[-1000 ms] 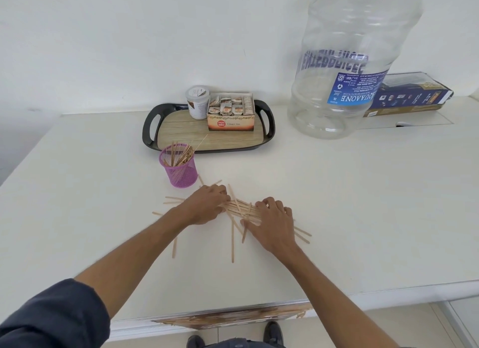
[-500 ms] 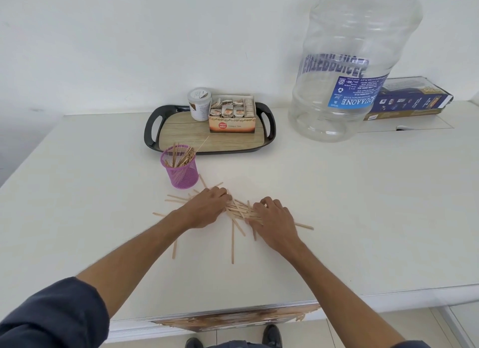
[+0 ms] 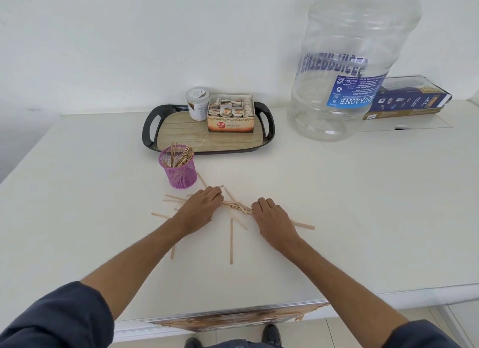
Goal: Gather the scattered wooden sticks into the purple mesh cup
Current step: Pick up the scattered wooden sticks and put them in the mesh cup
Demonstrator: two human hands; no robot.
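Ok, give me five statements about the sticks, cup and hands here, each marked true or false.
1. The cup already holds some sticks. True.
2. Both hands are on the bundle of sticks on the table. True: the left hand and right hand are at its two ends.
3. The cup stands on the tray. False: it stands on the table, in front of the tray.
4. All sticks are gathered. False: loose ones, like the stick between the forearms, lie apart.
5. The bottle lies on its side. False: it stands upside down.
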